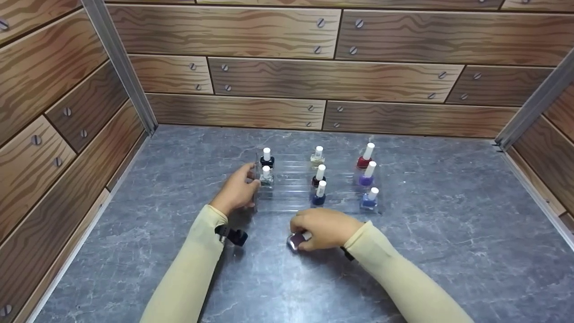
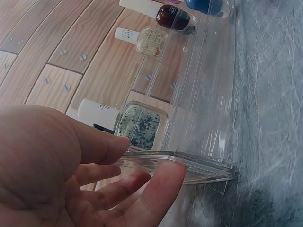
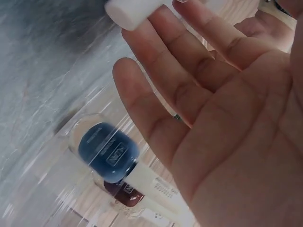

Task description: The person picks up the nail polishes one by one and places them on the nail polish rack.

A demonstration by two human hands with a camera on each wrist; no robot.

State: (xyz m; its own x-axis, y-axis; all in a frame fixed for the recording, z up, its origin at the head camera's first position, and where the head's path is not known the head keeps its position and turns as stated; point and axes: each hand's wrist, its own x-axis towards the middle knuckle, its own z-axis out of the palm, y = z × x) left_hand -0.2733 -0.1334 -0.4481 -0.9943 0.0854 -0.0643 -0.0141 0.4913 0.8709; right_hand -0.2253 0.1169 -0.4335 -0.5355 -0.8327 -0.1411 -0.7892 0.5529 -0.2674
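Observation:
My left hand (image 1: pixel 236 190) pinches the left side wall of a clear stepped rack (image 1: pixel 292 176) between thumb and fingers. In the left wrist view, a bottle of speckled polish (image 2: pixel 142 126) stands just inside that wall. In front of the rack, my right hand (image 1: pixel 331 228) holds a dark purple nail polish bottle (image 1: pixel 297 241), tilted, by its white cap (image 3: pixel 132 12). On the rack stand a black bottle (image 1: pixel 267 160), a clear glittery one (image 1: pixel 317 158), a dark red one (image 1: pixel 317 180), a navy one (image 1: pixel 319 197) and others.
The rack's right column holds a red bottle (image 1: pixel 365 160), a purple one (image 1: pixel 366 179) and a blue one (image 1: pixel 370 202). Wood-patterned panels (image 1: pixel 269 76) enclose the grey marbled table (image 1: pixel 448 215) at the back and sides.

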